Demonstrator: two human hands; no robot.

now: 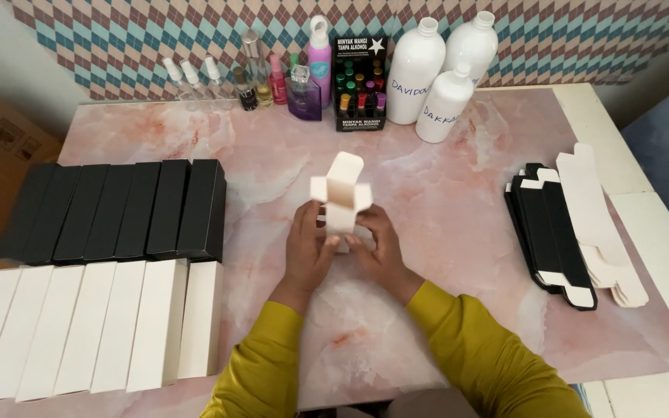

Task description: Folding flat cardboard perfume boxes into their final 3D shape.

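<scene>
A small white carton box [341,197] stands upright over the middle of the pink marble table [443,193], its top flaps spread open. My left hand [309,246] grips its lower left side. My right hand [377,246] grips the lower right side, fingers wrapped around the base. Both sleeves are mustard yellow.
Several assembled black boxes [118,209] lie in a row at left, with several assembled white boxes [94,325] in front of them. Flat black blanks [549,236] and flat white blanks [599,224] are stacked at right. Bottles [427,70] and a small display rack [360,81] line the back edge.
</scene>
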